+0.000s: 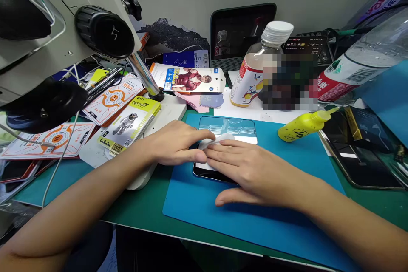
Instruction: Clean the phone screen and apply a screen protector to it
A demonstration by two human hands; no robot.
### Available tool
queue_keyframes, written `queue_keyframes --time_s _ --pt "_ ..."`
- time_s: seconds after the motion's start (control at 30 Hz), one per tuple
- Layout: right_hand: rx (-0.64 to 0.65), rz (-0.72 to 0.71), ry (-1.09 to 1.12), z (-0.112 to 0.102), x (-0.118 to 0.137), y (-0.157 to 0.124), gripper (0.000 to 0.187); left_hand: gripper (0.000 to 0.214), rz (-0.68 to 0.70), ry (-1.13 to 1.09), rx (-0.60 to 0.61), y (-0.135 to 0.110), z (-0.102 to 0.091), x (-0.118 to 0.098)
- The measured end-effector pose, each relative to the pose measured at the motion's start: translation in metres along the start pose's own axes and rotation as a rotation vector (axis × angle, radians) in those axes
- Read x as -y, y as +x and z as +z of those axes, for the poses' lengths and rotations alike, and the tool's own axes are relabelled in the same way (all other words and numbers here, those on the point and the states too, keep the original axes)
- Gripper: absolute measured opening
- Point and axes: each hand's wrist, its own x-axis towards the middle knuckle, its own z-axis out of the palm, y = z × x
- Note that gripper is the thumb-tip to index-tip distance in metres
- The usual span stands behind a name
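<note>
A dark-screened phone point(213, 174) lies on the blue mat point(191, 204), mostly hidden under my hands. Just beyond it is a glossy, dark-edged glass panel point(228, 124) with bright reflections; whether it is joined to the phone, I cannot tell. My right hand point(247, 163) presses flat on a crumpled white wipe point(225, 137) over the glass, fingers stretched out and thumb spread toward me. At the phone's left side rests my left hand point(178, 144), its thumb and index finger apart, the thumb touching the right fingertips. Its other fingers are tucked from sight.
A yellow squeeze bottle point(298, 127) lies tilted at the mat's right, beside a dark phone-like panel point(357, 165). Drink bottles point(248, 76) stand behind. On the left, a microscope stand point(145, 74) overhangs a yellow battery box point(130, 123) and several screen boxes point(111, 100).
</note>
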Motion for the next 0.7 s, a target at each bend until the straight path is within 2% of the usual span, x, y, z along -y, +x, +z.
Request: queue_keyframes --time_s 0.07,0.2,0.33,0.43,0.57,0.7 --pt "-0.001 0.005 0.007 -0.001 0.0 -0.001 0.069 0.122 -0.005 0.0 -0.001 0.0 0.0 0.0" --pt "0.021 0.049 0.037 -0.005 -0.001 -0.002 0.054 0.123 -0.017 0.001 0.005 0.0 0.0 0.001" --pt "0.027 0.036 0.014 -0.004 -0.001 0.001 0.067 0.123 -0.013 -0.003 0.005 0.0 0.0 0.001" --pt "0.078 0.055 0.026 -0.008 -0.002 -0.001 0.065 0.122 -0.018 -0.006 0.008 -0.001 0.0 0.001" --pt "0.144 0.135 -0.01 -0.022 -0.002 -0.021 0.066 0.122 -0.008 -0.013 0.009 -0.001 0.001 0.0" --pt "0.129 0.198 -0.125 -0.031 0.006 -0.054 0.067 0.122 -0.016 -0.017 0.039 0.0 0.0 -0.002"
